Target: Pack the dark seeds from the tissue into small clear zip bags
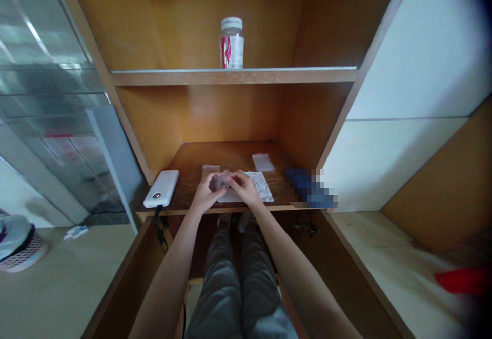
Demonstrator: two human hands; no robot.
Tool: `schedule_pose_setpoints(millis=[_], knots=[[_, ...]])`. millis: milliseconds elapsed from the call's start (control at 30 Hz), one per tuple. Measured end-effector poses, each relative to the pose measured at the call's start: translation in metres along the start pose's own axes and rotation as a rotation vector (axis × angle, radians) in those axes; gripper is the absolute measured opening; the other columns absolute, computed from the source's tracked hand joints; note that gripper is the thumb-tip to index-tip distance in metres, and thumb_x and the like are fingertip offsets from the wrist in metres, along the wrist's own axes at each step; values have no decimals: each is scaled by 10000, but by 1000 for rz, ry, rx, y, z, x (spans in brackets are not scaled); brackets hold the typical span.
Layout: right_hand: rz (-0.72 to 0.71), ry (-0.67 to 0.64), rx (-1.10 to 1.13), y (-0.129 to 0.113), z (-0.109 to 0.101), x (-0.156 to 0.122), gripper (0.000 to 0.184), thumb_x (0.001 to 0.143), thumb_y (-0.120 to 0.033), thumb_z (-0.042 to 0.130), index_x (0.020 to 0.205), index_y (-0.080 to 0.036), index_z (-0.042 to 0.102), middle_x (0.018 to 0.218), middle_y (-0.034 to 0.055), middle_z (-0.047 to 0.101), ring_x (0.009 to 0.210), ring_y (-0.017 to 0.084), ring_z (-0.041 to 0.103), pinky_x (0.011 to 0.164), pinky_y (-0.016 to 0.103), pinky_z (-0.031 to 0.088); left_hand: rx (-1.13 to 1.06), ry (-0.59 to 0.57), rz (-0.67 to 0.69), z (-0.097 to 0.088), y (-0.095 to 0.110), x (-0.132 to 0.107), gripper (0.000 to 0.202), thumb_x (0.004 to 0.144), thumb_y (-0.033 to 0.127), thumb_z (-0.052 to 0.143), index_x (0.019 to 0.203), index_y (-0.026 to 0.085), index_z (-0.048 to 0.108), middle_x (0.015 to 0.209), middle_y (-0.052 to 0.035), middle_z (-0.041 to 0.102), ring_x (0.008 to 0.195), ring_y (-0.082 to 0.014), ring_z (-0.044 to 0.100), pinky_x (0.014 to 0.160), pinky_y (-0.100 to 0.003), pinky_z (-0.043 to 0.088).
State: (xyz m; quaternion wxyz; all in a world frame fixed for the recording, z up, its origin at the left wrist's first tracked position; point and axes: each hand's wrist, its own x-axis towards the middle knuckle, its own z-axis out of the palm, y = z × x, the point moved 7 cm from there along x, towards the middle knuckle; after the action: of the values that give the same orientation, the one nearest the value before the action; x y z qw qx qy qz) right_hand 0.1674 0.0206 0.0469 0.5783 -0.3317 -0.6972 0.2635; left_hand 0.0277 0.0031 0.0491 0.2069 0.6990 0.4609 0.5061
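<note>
Between both hands, just above the lower shelf, is a small clear plastic bag point(220, 180); its contents are too small to make out. My left hand point(206, 194) curves around the bag's left side, thumb and fingers closed on it. At the bag's right edge, my right hand point(244, 189) pinches with thumb and fingertips. A crumpled white tissue point(263, 186) lies flat under and beside my right hand. Behind my left hand rests a clear zip bag point(210, 168), and farther back to the right another zip bag point(263, 162) lies flat.
A white power bank point(163, 187) with a black cable sits at the shelf's left front corner. A dark blue item point(307, 187), partly pixelated, lies at the right. On the upper shelf stands a lidded jar point(232, 44). Open cabinet doors flank my legs; a basket point(23, 249) stands on the left floor.
</note>
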Motion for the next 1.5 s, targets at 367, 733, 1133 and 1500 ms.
schedule_pose_setpoints(millis=[367, 733, 1133, 1500], knots=[[-34, 48, 52, 0, -4, 1, 140, 756, -315, 572, 785, -196, 641, 956, 66, 516, 888, 162, 529, 717, 276, 448, -90, 11, -62, -2, -3, -1, 421, 637, 358, 675, 1006, 183, 576, 940, -72, 631, 848, -194, 588, 774, -322, 440], [42, 4, 159, 8, 5, -2, 166, 773, -341, 521, 765, -190, 589, 733, 27, 616, 647, 138, 572, 597, 261, 472, -28, 7, -76, -1, -8, 1, 438, 642, 368, 669, 1026, 181, 571, 887, -65, 627, 767, -177, 578, 705, -301, 442], [20, -4, 109, 4, 3, -2, 171, 790, -335, 494, 802, -198, 595, 770, 36, 624, 672, 148, 581, 599, 264, 479, -30, -3, -80, -2, -9, 0, 429, 628, 365, 672, 1009, 186, 593, 857, -49, 633, 729, -163, 567, 679, -284, 439], [-32, 82, 21, 3, -2, -2, 198, 814, -352, 482, 838, -201, 609, 755, 40, 598, 685, 153, 562, 608, 269, 457, -13, 3, -67, 0, -13, 0, 411, 633, 370, 668, 996, 193, 590, 750, -13, 604, 640, -134, 528, 608, -252, 413]])
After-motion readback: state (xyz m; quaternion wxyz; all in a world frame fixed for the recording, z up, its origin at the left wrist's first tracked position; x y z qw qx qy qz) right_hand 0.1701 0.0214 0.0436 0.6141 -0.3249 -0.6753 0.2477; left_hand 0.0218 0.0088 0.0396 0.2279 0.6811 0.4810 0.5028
